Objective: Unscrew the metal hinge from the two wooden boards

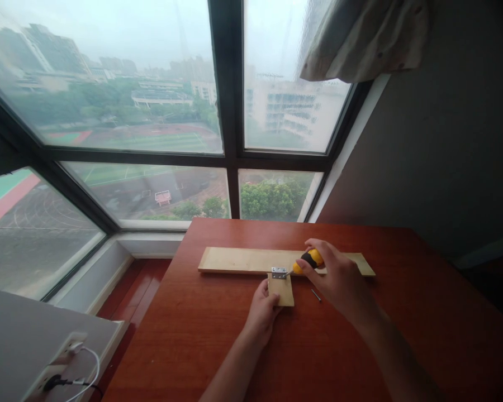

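Observation:
A long pale wooden board (pixel 238 259) lies across the table. At its near edge a metal hinge (pixel 279 272) spans the board and a small wooden block (pixel 281 293). My left hand (pixel 263 307) is closed on the block, thumb on top and fingers at its left side. In my right hand (pixel 339 273) is a yellow and black screwdriver (pixel 309 261), held tilted, its tip at the hinge's right end. Whether the tip sits in a screw is too small to tell. A thin metal piece like a screw or bit (pixel 316 295) lies right of the block.
Everything rests on a reddish-brown wooden table (pixel 193 346). Beyond its far edge stand large windows with dark frames (pixel 232 162). A curtain (pixel 369 44) hangs at upper right. Wall sockets with plugged-in cables (pixel 62 363) are at lower left, beside the table.

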The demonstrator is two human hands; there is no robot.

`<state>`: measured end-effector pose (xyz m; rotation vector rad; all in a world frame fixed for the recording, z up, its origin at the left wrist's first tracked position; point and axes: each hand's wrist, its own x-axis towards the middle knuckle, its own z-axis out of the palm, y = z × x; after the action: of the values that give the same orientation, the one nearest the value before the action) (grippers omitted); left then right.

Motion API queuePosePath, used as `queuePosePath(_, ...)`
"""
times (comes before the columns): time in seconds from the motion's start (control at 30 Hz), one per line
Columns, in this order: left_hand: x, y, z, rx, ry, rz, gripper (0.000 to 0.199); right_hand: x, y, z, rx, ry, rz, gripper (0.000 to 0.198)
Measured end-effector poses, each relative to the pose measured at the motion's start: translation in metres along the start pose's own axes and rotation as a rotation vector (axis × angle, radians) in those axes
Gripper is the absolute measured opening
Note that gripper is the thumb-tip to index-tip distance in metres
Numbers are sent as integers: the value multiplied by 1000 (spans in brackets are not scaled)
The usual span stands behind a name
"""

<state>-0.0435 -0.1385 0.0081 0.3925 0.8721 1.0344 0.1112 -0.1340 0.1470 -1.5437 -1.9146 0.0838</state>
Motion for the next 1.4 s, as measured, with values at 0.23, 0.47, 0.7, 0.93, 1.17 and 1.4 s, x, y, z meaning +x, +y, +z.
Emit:
queuePosePath(0.23,2,-2,-2,-3,15,-6,50,9,-2,-28,-108,-236,-52,40)
queuePosePath(0.47,3,-3,-2,2,1,-6,49,14,-5,-22,-219,-195,10,15)
queuePosePath(0.7,2,-2,-2,0,7,-8,50,14,-7,-25,100,-261,-184,44)
queuePosePath(0.93,5,-4,-4,12,-1,-2,49,16,1,-19,-131,-151,-13,34)
queuePosePath(1.17,4,-4,-5,-2,-14,4,45,15,20,-25,-20,-177,34,32)
queuePosePath(1.4,5,-5,-5,-15,-4,-5,43,8,36,-30,69,-176,60,28)
